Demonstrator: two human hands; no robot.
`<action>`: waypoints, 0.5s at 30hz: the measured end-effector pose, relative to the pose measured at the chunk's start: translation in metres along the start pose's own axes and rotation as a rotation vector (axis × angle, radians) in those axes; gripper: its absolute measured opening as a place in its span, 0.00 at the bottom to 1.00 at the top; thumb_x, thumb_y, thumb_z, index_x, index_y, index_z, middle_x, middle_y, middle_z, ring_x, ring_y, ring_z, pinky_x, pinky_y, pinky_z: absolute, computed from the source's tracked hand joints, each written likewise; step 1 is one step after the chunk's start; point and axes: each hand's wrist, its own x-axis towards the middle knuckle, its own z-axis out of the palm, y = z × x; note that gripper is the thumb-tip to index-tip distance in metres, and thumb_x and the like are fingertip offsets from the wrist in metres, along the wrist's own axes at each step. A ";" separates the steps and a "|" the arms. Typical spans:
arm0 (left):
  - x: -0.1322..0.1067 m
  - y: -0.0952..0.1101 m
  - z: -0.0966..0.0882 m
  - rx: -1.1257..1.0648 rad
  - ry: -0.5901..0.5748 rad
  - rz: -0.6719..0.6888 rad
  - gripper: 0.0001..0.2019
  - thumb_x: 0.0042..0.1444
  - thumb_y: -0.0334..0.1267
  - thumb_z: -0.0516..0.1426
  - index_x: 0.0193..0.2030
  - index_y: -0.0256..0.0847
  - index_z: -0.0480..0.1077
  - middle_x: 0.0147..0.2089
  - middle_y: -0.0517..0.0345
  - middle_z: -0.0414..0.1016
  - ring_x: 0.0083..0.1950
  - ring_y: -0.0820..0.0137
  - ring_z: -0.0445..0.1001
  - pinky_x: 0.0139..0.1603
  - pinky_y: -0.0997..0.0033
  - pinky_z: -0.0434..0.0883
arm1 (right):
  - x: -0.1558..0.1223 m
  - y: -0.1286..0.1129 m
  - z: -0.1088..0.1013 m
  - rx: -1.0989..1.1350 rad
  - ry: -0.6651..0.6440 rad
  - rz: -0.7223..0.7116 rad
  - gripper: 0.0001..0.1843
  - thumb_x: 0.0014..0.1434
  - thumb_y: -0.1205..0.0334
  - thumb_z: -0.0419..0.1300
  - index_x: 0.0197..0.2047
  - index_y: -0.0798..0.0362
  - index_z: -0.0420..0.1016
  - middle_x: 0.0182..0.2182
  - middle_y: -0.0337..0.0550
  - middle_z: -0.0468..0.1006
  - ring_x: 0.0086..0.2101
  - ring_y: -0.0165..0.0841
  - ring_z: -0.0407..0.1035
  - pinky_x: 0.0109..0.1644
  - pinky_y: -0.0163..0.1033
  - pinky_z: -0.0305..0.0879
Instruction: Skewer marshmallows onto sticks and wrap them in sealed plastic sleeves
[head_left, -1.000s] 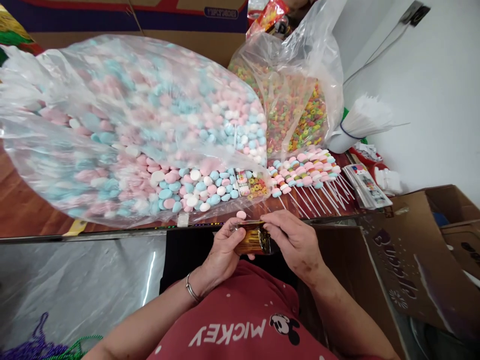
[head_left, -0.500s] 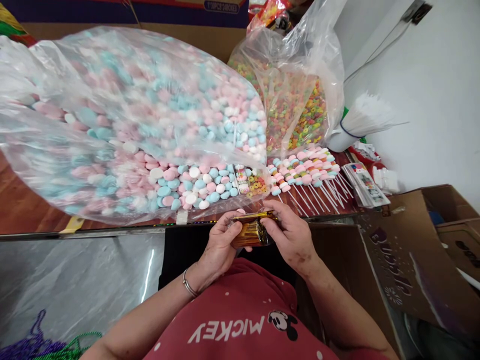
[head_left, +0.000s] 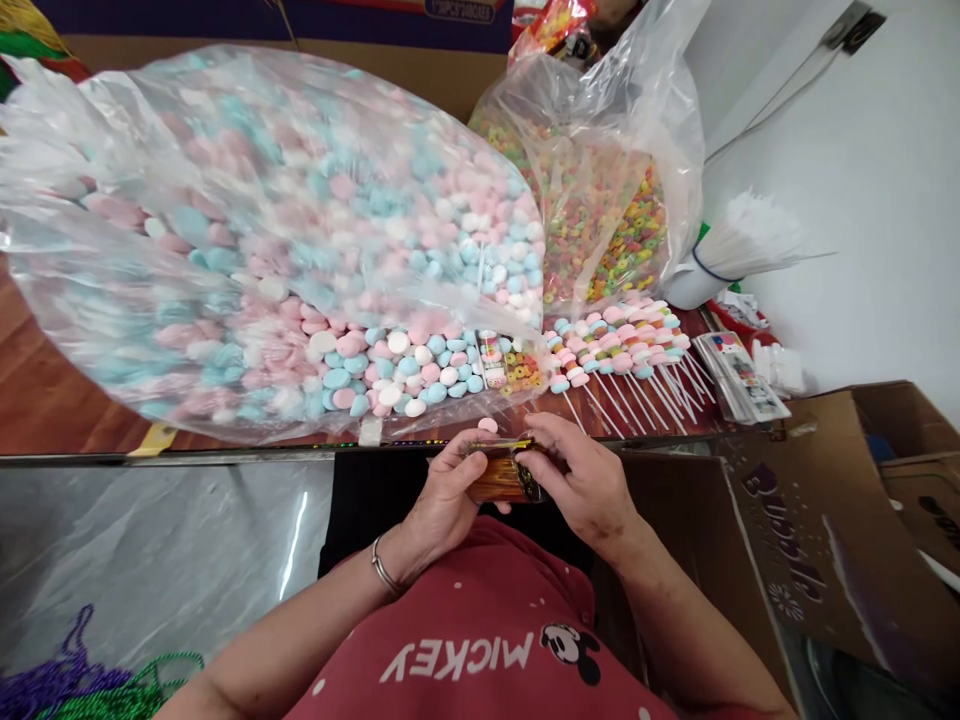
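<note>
I see gold foil packet [head_left: 504, 478] between hands: left hand [head_left: 446, 495] gripping left end, right hand [head_left: 585, 485] pinching right end, near table edge [head_left: 225, 455].

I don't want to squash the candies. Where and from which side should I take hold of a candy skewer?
Pinch a skewer by its bare white stick, coming from the near right: the sticks fan toward the table edge, while the candy heads lie packed together.

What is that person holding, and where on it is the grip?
A shiny gold packet, held between both hands: the left hand grips its left end and the right hand its right end.
</note>
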 end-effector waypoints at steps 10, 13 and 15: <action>0.003 -0.001 -0.005 -0.094 -0.054 -0.015 0.20 0.47 0.44 0.71 0.45 0.42 0.75 0.43 0.56 0.77 0.35 0.66 0.78 0.22 0.71 0.78 | 0.007 -0.012 -0.003 0.032 0.089 -0.024 0.12 0.65 0.71 0.56 0.48 0.50 0.76 0.40 0.42 0.80 0.40 0.31 0.76 0.48 0.35 0.75; 0.004 -0.002 -0.005 -0.111 -0.061 -0.012 0.20 0.47 0.45 0.71 0.46 0.42 0.75 0.43 0.56 0.78 0.34 0.67 0.78 0.21 0.72 0.77 | 0.008 -0.014 -0.005 0.023 0.111 -0.085 0.15 0.66 0.72 0.55 0.51 0.49 0.76 0.42 0.44 0.79 0.42 0.32 0.76 0.48 0.36 0.75; 0.005 -0.002 -0.006 -0.115 -0.061 -0.005 0.20 0.47 0.46 0.71 0.45 0.41 0.75 0.43 0.56 0.78 0.33 0.67 0.78 0.21 0.72 0.76 | 0.008 -0.014 -0.008 0.033 0.110 -0.097 0.16 0.66 0.73 0.55 0.51 0.49 0.78 0.41 0.44 0.79 0.41 0.32 0.76 0.47 0.36 0.75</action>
